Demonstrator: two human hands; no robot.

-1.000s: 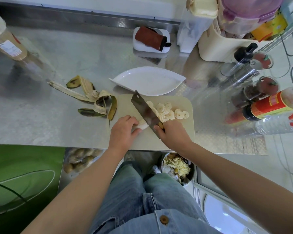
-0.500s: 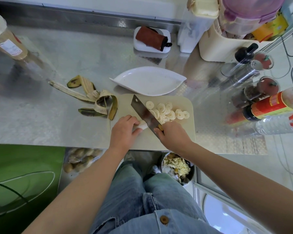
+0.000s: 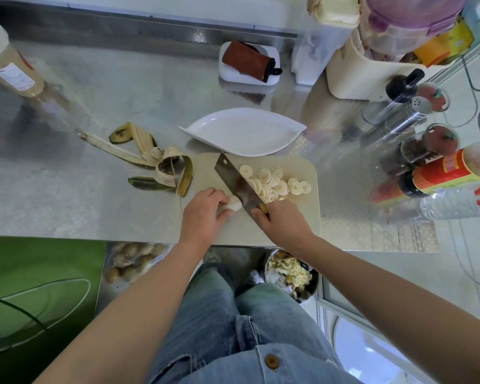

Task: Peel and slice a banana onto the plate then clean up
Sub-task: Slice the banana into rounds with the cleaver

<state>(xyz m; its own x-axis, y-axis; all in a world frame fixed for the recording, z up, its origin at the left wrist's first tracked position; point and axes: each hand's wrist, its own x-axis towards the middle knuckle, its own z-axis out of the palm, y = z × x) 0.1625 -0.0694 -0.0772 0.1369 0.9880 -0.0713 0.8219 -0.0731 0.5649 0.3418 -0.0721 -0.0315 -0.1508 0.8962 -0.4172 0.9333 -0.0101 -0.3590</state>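
Stainless-steel bench [image 3: 67, 203] in a kitchen, carrying one beige plastic cutting board [image 3: 312, 217], one white leaf-shaped plate [image 3: 244, 131] and one splayed yellow-brown banana peel [image 3: 150, 159]. On the board the person's left hand [image 3: 203, 214] curls its fingers over the single short stub of peeled banana [image 3: 234, 207], pinning it down. The right hand [image 3: 284, 220] grips the handle of one steel cleaver [image 3: 234, 181], its blade standing between the stub and a heap of pale round banana slices [image 3: 275, 182], which overlap too much to count. The slices lie just right of the blade, beyond the right hand. The plate sits just past the board's far edge, and the peel lies just beside its left edge. Bottles and spice jars, among them a red-labelled bottle [image 3: 449, 173], crowd the bench's right end. A round bin of scraps [image 3: 288, 273] stands below the bench by the person's denim-clad knees.
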